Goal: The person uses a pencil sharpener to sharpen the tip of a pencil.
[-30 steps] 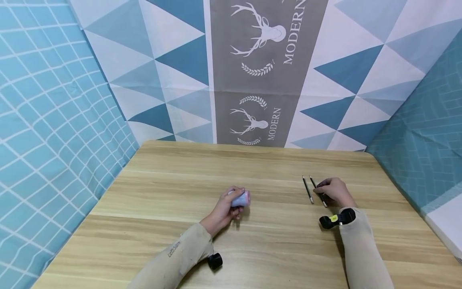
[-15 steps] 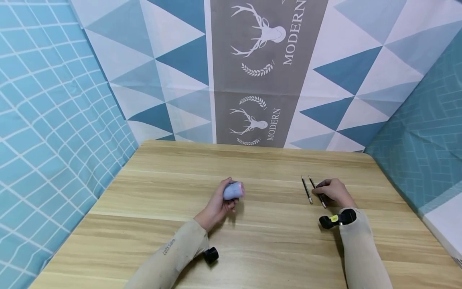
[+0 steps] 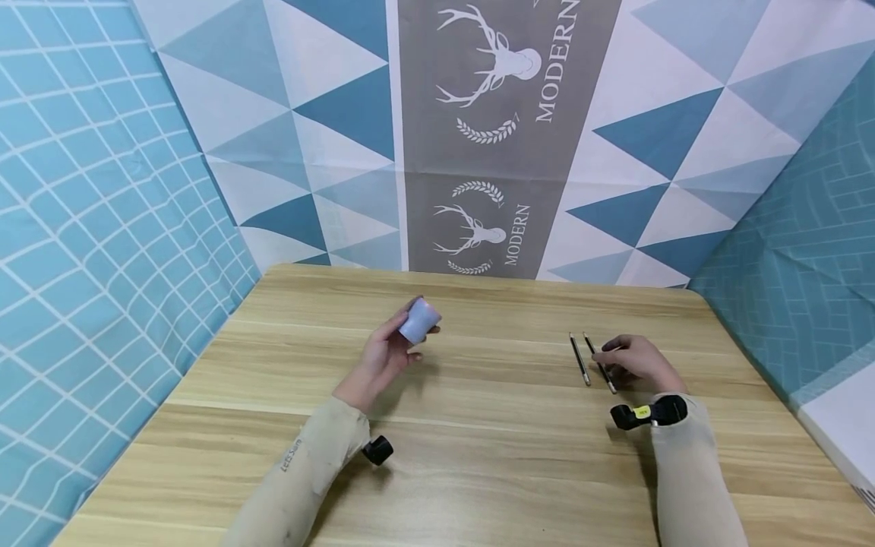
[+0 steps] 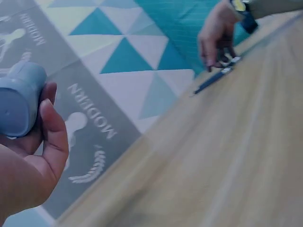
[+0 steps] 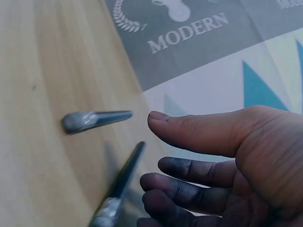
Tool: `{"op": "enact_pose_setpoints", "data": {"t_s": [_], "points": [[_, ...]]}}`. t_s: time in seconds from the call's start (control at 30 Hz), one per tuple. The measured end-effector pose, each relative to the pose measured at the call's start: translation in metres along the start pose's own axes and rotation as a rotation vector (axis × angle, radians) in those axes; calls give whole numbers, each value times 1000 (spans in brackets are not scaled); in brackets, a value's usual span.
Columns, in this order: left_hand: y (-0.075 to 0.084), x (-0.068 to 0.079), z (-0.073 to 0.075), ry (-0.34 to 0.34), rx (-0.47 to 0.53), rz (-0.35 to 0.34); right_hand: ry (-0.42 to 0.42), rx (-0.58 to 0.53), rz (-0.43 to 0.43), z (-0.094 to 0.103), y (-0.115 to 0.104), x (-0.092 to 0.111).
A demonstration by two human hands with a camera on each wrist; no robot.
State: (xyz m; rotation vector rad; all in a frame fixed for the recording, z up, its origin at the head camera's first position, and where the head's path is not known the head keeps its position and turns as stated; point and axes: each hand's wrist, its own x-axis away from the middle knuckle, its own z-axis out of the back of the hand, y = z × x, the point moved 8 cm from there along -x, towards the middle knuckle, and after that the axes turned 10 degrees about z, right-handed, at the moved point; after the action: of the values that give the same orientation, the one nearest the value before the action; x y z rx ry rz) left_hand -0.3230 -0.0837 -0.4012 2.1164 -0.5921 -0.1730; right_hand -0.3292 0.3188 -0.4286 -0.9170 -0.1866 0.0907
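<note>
My left hand holds a small light-blue cylindrical container up off the table, tilted, with a pinkish far end. The left wrist view shows its round base facing the camera and my fingers curled about its side. At the right, two dark pencils lie side by side on the table: a left pencil and a right pencil. Over the right one hovers my right hand. In the right wrist view its thumb and fingers stand apart, nothing between them, beside the nearer pencil.
The wood-grain table reaches back to a patterned cloth. Blue cloths hang at both sides. A white box-like object stands beyond the right edge. Each wrist carries a small black camera.
My left hand has carried the container leftward, away from me, and tipped it. My right hand has loosened from the right pencil and shifted only slightly; both pencils lie where they were.
</note>
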Motion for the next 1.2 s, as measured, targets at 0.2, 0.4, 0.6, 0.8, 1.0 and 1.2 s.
{"op": "enact_pose_setpoints", "data": {"t_s": [0.2,0.4,0.6,0.8,1.0,1.2], "points": [[26,5,13,-10,49,-85,4,33,57,7,-20,9],[45,11,35,49,73,-142,28,53,103,9,-39,14],[49,10,55,125,-17,-132,8,45,171,7,-62,20],[41,7,83,298,-280,-81,-25,15,286,4,-86,28],[31,5,101,354,-524,-11,-90,-22,401,-2,-110,38],[26,1,104,318,-617,2,-160,-22,462,-12,-127,46]]}}
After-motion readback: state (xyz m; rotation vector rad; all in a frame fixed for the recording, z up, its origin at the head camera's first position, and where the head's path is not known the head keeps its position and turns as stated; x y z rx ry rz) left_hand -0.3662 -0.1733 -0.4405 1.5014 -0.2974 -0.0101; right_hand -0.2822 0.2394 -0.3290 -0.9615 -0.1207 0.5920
